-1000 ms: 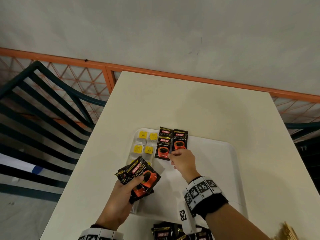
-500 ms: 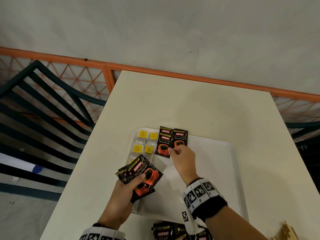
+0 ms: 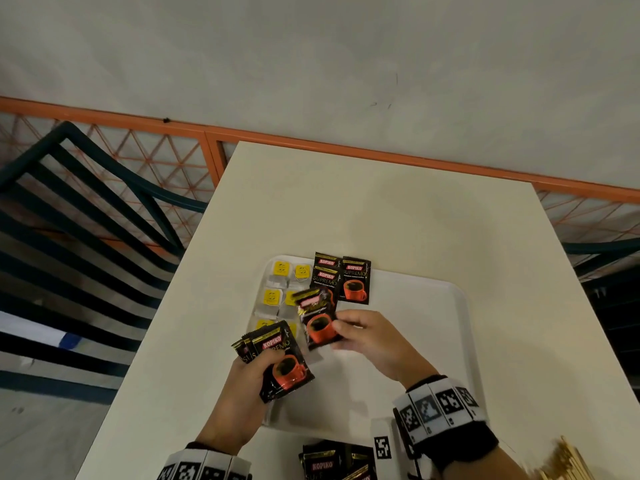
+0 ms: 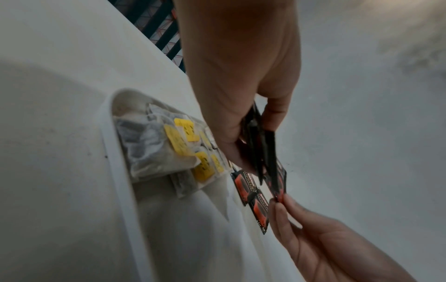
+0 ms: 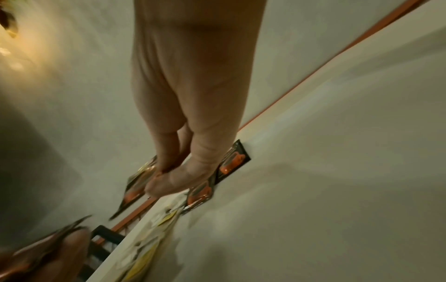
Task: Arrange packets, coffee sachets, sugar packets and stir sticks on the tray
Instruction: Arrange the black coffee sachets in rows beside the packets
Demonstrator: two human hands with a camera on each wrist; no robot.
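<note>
A white tray (image 3: pixel 440 306) lies on the table. Its far left corner carries tea bags with yellow tags (image 3: pixel 280 270) and, beside them, black coffee sachets (image 3: pixel 355 280) laid flat. My left hand (image 3: pixel 266 362) grips a fanned stack of coffee sachets (image 3: pixel 277 358) over the tray's left edge. My right hand (image 3: pixel 337 329) pinches a single coffee sachet (image 3: pixel 318 322) by its right edge, just above the tray and in front of the laid ones. In the left wrist view the stack (image 4: pixel 263 152) hangs from my fingers and the right hand (image 4: pixel 280 202) pinches a sachet's corner.
More coffee sachets (image 3: pixel 332 462) lie on the table in front of the tray. A bundle of wooden stir sticks (image 3: pixel 564 462) shows at the bottom right. A dark slatted chair (image 3: pixel 86 220) stands left of the table, with an orange railing (image 3: pixel 381 154) behind.
My right hand drew back from the laid sachets toward the left hand and now pinches a sachet from the stack. The left hand stayed almost still.
</note>
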